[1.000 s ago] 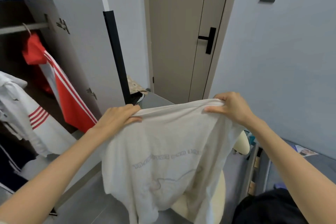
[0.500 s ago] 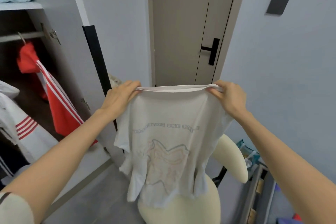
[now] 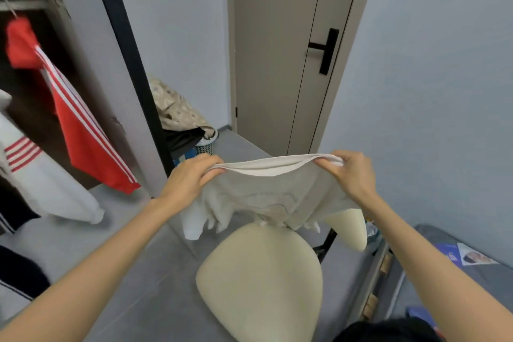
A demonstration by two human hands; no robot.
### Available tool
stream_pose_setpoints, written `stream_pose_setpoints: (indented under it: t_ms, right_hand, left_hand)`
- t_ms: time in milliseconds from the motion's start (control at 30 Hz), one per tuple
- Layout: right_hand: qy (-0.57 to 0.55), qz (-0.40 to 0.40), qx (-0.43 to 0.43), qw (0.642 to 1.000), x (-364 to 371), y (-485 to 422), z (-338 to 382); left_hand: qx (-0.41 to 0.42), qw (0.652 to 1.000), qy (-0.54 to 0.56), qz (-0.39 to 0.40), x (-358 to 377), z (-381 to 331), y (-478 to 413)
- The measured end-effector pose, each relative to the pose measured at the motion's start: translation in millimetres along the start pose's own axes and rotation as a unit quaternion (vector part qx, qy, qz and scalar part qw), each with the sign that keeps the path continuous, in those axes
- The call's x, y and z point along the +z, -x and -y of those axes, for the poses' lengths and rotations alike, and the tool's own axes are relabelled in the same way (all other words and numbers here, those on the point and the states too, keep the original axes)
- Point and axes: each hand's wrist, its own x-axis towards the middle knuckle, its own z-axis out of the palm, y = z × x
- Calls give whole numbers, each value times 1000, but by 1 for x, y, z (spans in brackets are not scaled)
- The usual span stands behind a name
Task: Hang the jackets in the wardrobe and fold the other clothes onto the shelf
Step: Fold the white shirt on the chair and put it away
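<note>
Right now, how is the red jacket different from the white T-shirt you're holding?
The red jacket hangs from the wardrobe rail; the white T-shirt is held by the left hand and right hand over the chair. The red jacket has white stripes; the white T-shirt has a faint print. Both are clothes.

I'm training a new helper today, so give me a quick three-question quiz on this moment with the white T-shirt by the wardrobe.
1. True or false: the left hand and the right hand both grip the white T-shirt.
2. What stands below the T-shirt? A) a cream chair B) a desk C) a sofa
3. What colour is the jacket hanging nearest the wardrobe door?
Key: 1 true; 2 A; 3 red.
</note>
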Motion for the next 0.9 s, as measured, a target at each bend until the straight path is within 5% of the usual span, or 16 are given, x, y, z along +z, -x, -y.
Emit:
stream_pose_setpoints:
  t_ms: [467,667,900]
  right_hand:
    - [-63,167,-47,983,143,153,-180]
    - [-68,334,-21,940,133,230,-204]
    - [-47,419,-1,907,92,282,-216]
  left_hand:
    - [-66,985,156,38,213,29,169]
    - [-118,979,133,96,245,-6,249]
    - [-135,978,108,121,243,-45,312]
